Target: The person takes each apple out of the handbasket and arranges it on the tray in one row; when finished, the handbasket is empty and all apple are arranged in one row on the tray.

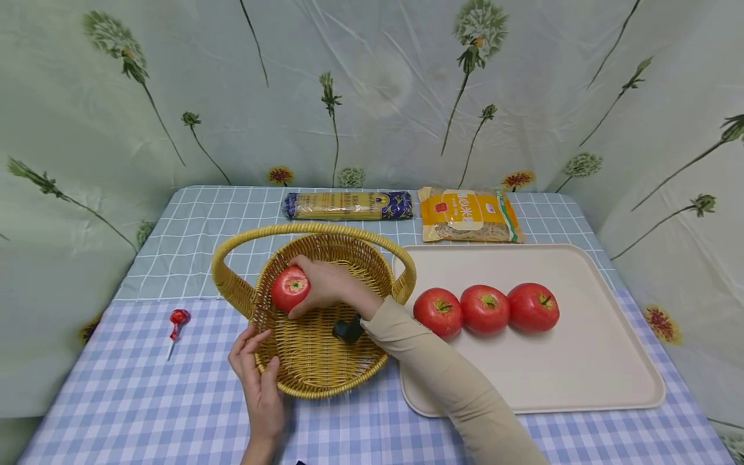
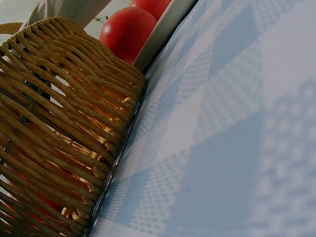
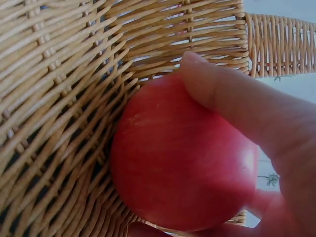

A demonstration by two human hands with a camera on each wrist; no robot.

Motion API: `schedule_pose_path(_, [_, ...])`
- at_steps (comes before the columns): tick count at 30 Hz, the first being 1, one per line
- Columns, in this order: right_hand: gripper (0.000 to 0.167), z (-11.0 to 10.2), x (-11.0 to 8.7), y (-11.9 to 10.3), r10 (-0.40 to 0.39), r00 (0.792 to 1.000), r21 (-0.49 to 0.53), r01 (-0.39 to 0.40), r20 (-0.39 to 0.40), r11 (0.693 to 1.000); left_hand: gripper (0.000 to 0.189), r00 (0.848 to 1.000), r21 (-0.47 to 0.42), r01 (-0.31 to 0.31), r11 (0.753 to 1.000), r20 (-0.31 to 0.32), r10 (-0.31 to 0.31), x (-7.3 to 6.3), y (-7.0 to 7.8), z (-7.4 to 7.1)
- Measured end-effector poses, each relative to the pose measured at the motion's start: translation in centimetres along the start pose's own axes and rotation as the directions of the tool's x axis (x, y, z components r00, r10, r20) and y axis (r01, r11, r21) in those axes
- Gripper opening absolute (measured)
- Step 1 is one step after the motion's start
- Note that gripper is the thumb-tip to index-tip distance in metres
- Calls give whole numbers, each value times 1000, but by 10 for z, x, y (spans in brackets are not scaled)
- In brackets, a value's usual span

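A red apple (image 1: pixel 290 290) is inside the wicker basket (image 1: pixel 316 371), at its left side. My right hand (image 1: pixel 327 284) reaches over the basket's right rim and grips this apple; in the right wrist view the thumb lies across the apple (image 3: pixel 182 158) and other fingers are partly hidden beneath it. At the basket's front left, my left hand (image 1: pixel 261 387) touches the outer wall and rim with its fingers spread. The left wrist view shows the woven wall (image 2: pixel 64 113) close up, without the left hand.
On the right, a beige tray (image 1: pixel 581 361) bears three red apples (image 1: pixel 485 310) in a row. Behind are a noodle packet (image 1: pixel 349 205) and an orange-and-clear bag (image 1: pixel 471 215). A red lollipop (image 1: pixel 179 317) lies at left. The basket's tall handle (image 1: pixel 314 228) arches over it.
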State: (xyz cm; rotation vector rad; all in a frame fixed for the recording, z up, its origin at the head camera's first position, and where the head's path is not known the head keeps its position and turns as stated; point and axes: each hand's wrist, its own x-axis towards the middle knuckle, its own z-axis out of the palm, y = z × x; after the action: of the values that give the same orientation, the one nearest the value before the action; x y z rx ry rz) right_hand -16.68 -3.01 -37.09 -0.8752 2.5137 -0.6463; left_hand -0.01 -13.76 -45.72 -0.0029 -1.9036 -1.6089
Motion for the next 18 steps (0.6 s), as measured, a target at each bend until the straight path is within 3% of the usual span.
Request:
schedule_pose_path(8, [87,0,-3,2,-1,1000,55,1,-9,999,37,1000,5,-16,1000,4,16,0,0,1])
schedule_pose_path(18, [83,-1,-6,1,-7,999,61,10,-46,998,37,999,22,46,999,6,-46,-1,4,-1])
